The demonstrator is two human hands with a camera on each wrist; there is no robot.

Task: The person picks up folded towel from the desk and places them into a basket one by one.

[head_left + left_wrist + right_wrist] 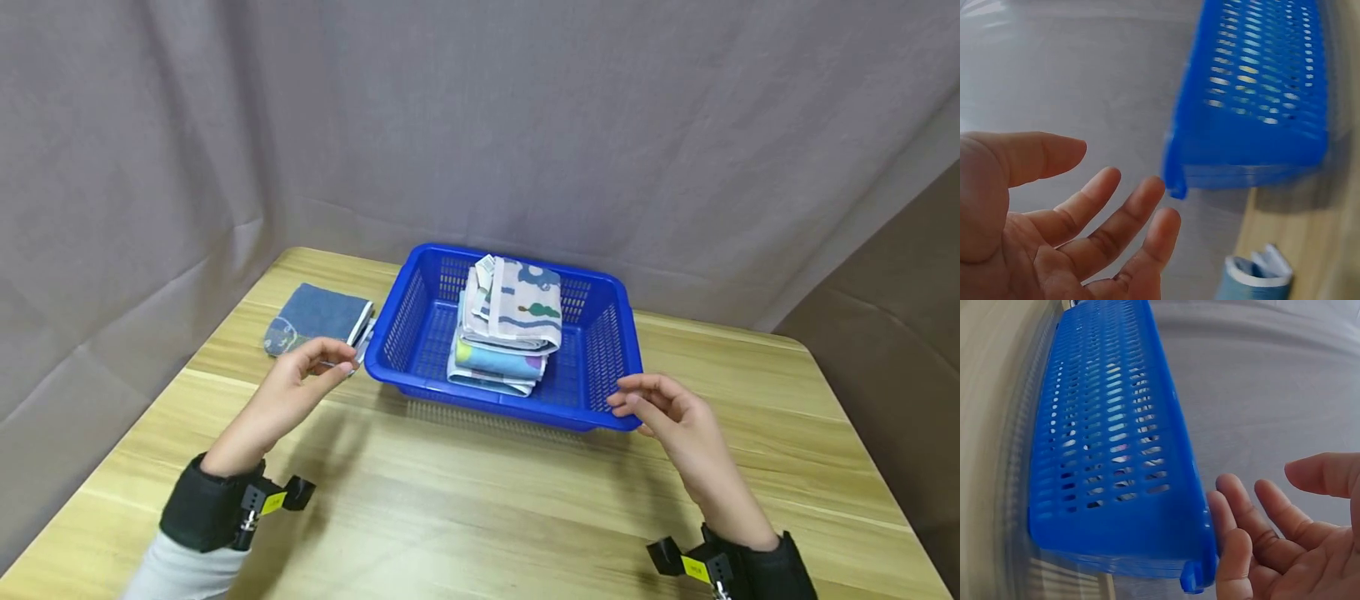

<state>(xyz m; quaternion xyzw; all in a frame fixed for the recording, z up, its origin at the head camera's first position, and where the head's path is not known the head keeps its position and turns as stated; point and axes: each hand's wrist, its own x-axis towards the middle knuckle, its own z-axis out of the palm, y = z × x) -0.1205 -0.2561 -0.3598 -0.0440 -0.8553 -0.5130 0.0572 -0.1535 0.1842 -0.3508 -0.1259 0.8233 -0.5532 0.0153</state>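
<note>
A blue plastic basket [480, 396] with slotted walls stands on the table. Inside it lies a stack of folded towels; the top towel [525, 304] is white with blue and green figures, and a light blue towel [487, 358] with coloured spots shows beneath. My left hand [303, 379] hovers by the basket's front left corner, thumb and fingers apart in the left wrist view and nothing between them. At the front right corner is my right hand [675, 421], fingertips beside the rim with the thumb clear of it in the right wrist view; contact is hard to tell.
A folded grey-blue towel [322, 312] lies on the table left of the basket, partly behind my left hand. The wooden table [450, 517] extends in front and to the right. Grey cloth [480, 125] hangs behind and at the left.
</note>
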